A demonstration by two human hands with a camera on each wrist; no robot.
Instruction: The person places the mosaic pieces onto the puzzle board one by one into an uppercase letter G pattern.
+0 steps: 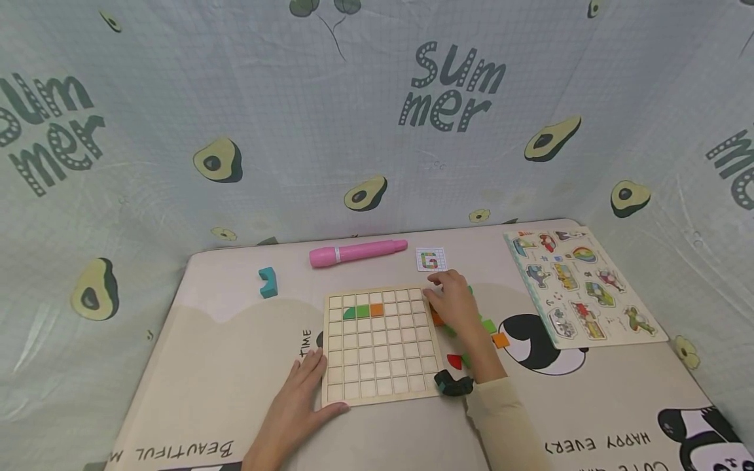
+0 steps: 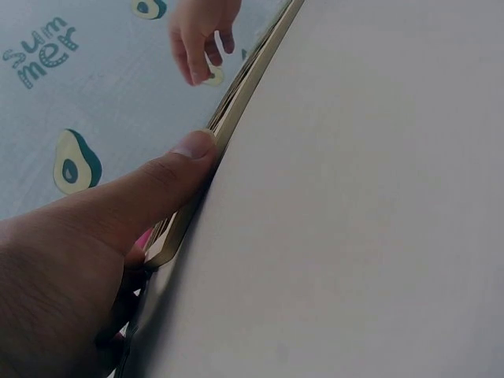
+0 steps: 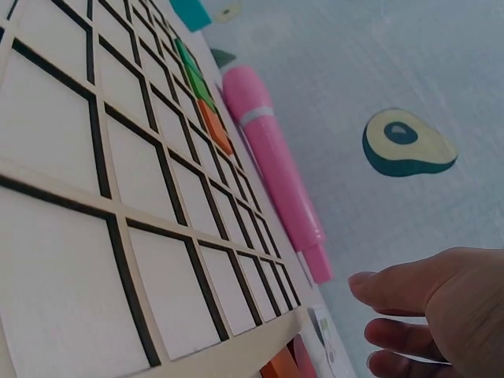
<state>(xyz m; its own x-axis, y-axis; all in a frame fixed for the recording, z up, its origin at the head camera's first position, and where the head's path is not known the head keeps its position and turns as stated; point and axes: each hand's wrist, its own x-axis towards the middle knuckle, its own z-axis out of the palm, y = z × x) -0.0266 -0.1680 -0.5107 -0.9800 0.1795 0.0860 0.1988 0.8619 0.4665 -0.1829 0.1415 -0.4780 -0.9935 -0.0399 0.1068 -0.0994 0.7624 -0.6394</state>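
A wooden grid board (image 1: 359, 356) lies on the table, with a green rounded piece (image 1: 349, 313), a green square (image 1: 362, 311) and an orange square (image 1: 376, 309) side by side in an upper row. My left hand (image 1: 297, 402) rests at its lower left corner, fingers straight along the left side. In the left wrist view the thumb (image 2: 177, 169) touches the board's edge. My right hand (image 1: 456, 304) hovers by the upper right corner, over loose coloured pieces it partly hides. The right wrist view shows its fingers (image 3: 394, 287) loosely bent, nothing visible between them.
Behind the board lie a pink marker (image 1: 359, 252) and a small pattern card (image 1: 431, 260). A teal block (image 1: 268, 282) is at left. Right of the board are an orange square (image 1: 501, 340), a red piece (image 1: 455, 361), a dark curved object (image 1: 453, 383) and a picture board (image 1: 580, 288).
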